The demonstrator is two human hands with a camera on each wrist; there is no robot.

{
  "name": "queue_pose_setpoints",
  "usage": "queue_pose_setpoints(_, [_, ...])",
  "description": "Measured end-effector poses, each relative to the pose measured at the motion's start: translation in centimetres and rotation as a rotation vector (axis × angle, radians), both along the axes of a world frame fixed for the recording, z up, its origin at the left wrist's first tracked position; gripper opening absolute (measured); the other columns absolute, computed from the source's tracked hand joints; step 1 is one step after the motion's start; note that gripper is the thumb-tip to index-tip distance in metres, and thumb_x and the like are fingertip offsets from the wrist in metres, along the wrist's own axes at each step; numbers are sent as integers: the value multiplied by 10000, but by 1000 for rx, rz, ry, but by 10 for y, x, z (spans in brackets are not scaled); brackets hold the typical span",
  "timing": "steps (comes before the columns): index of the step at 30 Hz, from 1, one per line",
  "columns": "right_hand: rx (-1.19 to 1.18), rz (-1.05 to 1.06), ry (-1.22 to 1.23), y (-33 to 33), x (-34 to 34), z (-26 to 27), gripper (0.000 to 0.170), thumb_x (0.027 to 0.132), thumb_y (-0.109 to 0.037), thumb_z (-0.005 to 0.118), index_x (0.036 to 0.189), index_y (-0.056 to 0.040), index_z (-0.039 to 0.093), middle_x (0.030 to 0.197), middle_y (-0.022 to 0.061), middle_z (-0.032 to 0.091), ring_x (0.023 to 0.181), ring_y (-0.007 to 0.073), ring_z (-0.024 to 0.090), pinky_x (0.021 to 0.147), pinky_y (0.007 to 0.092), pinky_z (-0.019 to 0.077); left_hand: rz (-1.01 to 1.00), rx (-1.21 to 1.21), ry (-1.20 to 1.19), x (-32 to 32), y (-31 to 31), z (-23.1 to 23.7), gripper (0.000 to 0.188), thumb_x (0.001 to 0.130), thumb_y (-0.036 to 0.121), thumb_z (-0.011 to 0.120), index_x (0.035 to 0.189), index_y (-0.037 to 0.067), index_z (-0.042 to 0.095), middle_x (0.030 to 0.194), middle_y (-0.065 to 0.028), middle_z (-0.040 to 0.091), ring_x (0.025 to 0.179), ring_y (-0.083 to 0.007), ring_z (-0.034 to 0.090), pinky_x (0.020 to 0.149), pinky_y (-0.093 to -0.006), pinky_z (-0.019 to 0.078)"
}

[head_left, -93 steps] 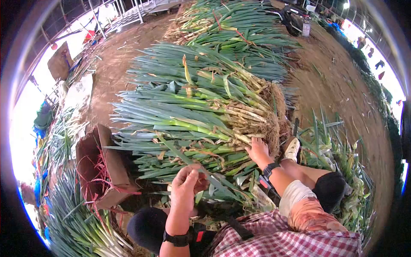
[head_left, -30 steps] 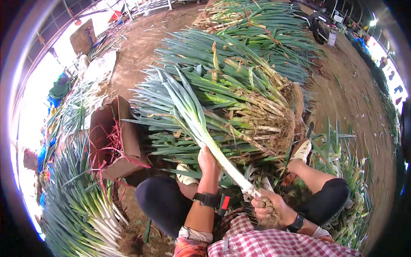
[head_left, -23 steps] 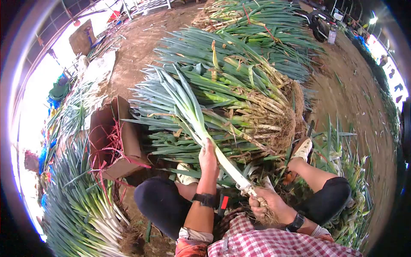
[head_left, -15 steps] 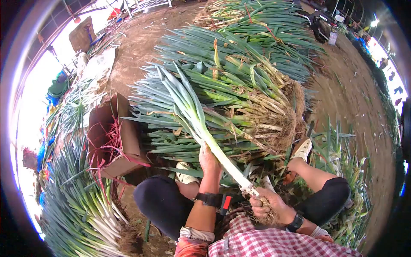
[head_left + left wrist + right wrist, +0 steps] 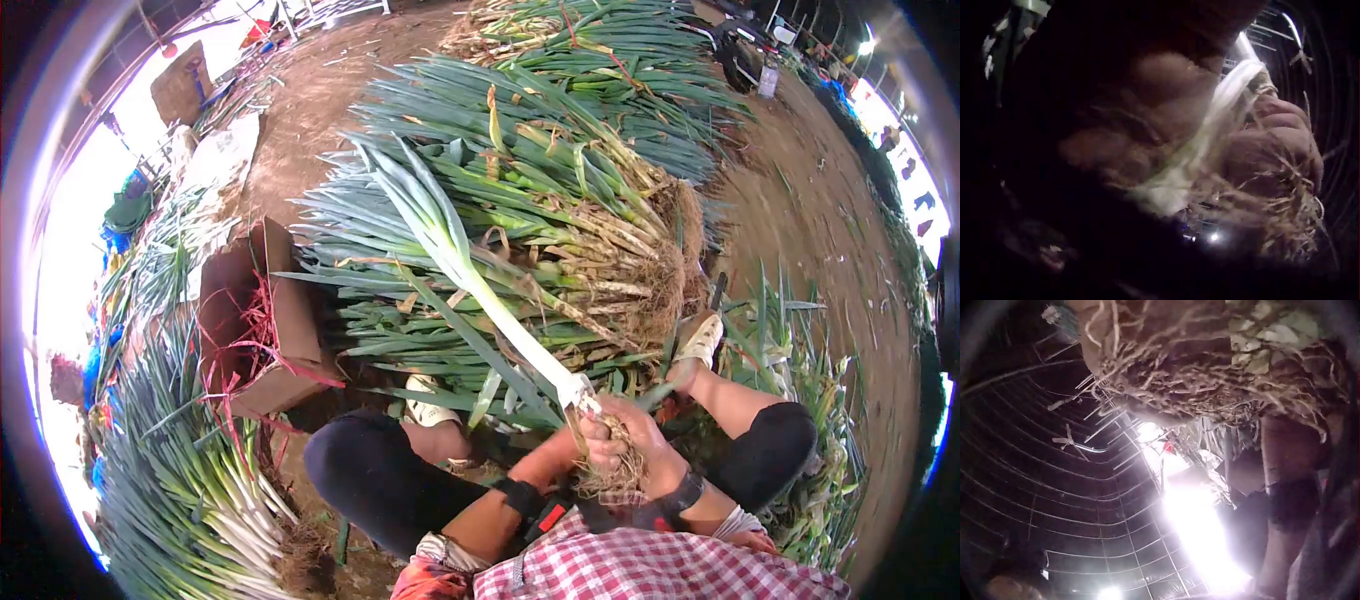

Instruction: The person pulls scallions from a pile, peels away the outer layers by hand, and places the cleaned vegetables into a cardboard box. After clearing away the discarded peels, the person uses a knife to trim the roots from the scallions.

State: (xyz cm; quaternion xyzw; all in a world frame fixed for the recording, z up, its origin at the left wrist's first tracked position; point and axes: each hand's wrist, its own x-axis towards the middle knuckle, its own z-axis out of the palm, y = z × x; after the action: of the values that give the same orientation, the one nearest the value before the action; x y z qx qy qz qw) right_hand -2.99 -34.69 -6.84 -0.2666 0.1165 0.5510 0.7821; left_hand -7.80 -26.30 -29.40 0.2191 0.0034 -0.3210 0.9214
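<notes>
My right hand grips a long green onion by its root end, with stringy roots spilling below the fingers. The white stalk slants up and left, its blue-green leaves over the heap. Close beside it, my left hand is partly hidden behind the stalk's base. In the left wrist view, which is dark, the left fingers pinch a pale strip of outer sheath pulled down from the stalk. A loose green leaf hangs along the stalk's left side. The right wrist view shows the tangled roots up close.
A large heap of untrimmed green onions lies ahead. On the left stand a cardboard box with red ties and a pile of cleaned onions. Peeled leaf waste lies on the right, beyond the knee.
Since picking from the heap, the right hand has come to grip an onion's roots. The left hand has moved from mid-stalk down to the root end, and an outer leaf has come away.
</notes>
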Motion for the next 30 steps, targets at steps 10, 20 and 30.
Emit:
queue_pose_setpoints(10, [-828,266,-1449,19,9,-26,282,889,-286,446,865,-12,504,691,132,507,454,208,465,458,311,379,875,80,470,61,104,146,274,865,357,477,932,92,464,709,-23,495,582,-166,482,521,-294,403])
queue_pose_setpoints(20, [-602,323,-1516,40,22,-83,457,861,-187,438,1274,-30,323,1123,159,508,999,270,500,872,342,379,952,101,542,72,114,143,228,861,357,475,803,138,459,597,28,383,462,-101,358,429,-240,325])
queue_pose_setpoints(30, [-599,54,-1295,-24,-33,15,301,902,-201,413,1103,4,504,928,128,575,798,197,520,739,296,406,1083,261,551,107,124,170,209,869,283,456,761,108,418,590,-2,372,450,-125,346,410,-269,291])
